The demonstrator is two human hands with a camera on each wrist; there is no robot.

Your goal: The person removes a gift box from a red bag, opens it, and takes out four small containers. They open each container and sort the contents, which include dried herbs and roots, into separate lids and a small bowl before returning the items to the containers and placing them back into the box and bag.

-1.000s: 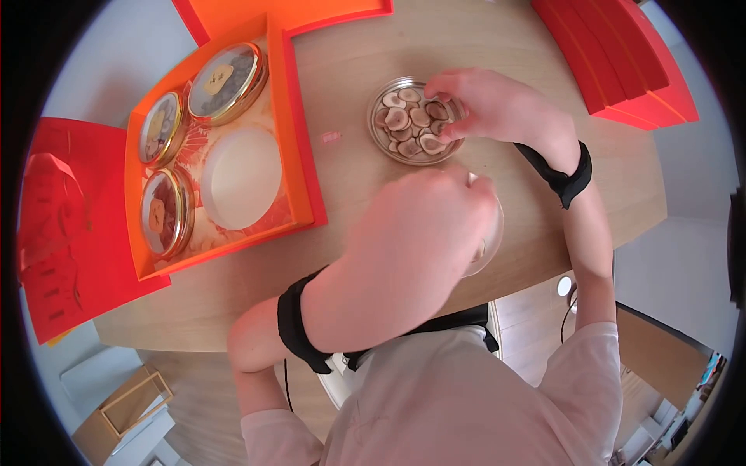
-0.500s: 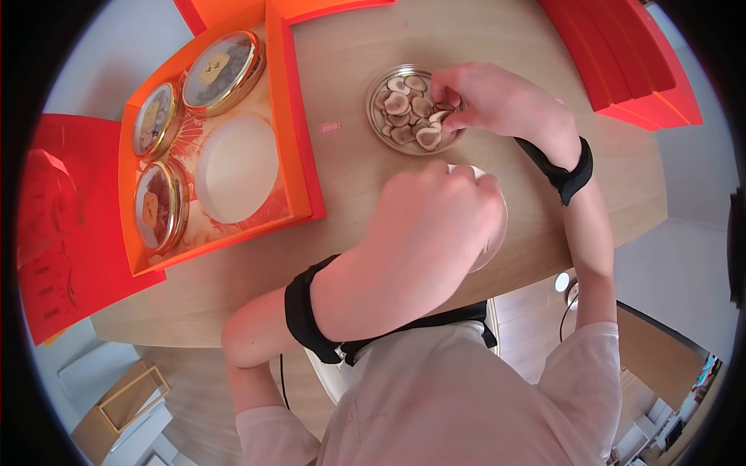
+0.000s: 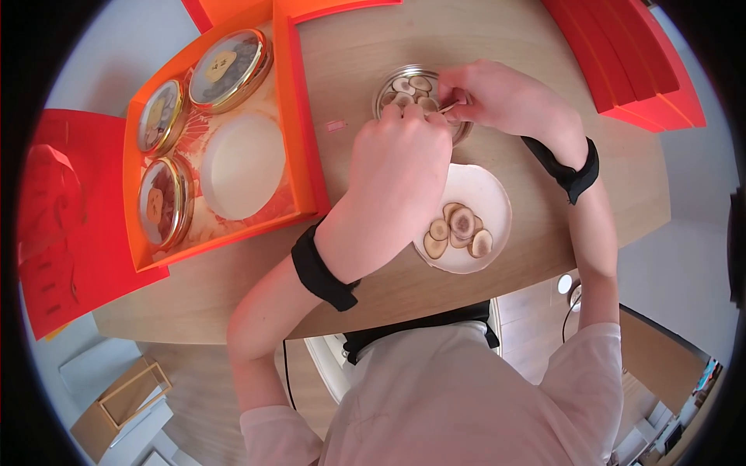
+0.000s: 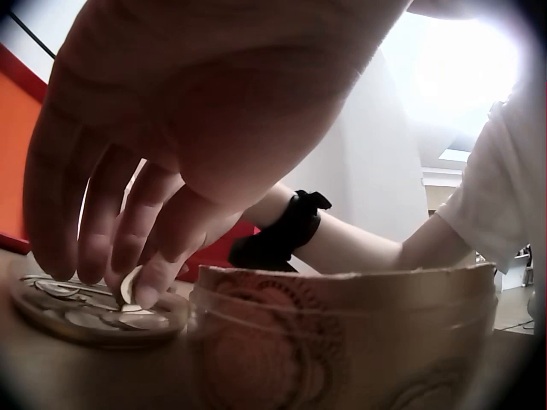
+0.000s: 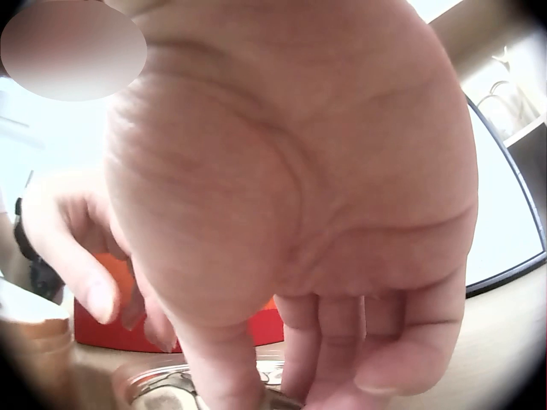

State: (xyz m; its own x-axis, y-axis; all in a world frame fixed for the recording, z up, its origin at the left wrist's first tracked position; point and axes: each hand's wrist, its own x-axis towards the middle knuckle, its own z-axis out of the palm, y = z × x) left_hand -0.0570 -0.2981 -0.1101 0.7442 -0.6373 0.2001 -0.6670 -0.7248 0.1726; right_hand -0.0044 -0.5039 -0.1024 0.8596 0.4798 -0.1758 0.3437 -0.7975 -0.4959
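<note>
A round glass dish (image 3: 378, 97) holds several pale dried slices with brown rims (image 3: 404, 85). My left hand (image 3: 400, 167) reaches over its near edge; in the left wrist view, its thumb and fingertips pinch a slice (image 4: 131, 287) tilted up above the others. At the dish's right side my right hand (image 3: 513, 101) has its fingers curled in, with a thin slice (image 3: 448, 107) seen edge-on at the fingertips. Closer to me, a white bowl (image 3: 486, 186) holds several slices (image 3: 461, 223). My fingers hide part of the dish.
At the left, an orange-red box (image 3: 307, 140) holds three lidded jars (image 3: 225, 70) and a round white recess (image 3: 242, 167). A red bag (image 3: 70, 210) lies beyond it, and a red box (image 3: 622, 58) stands at the back right. A small pink label (image 3: 336, 125) lies between box and dish.
My left hand has moved from above the bowl to the dish, uncovering the slices in the bowl. My right hand has stayed at the dish's right side.
</note>
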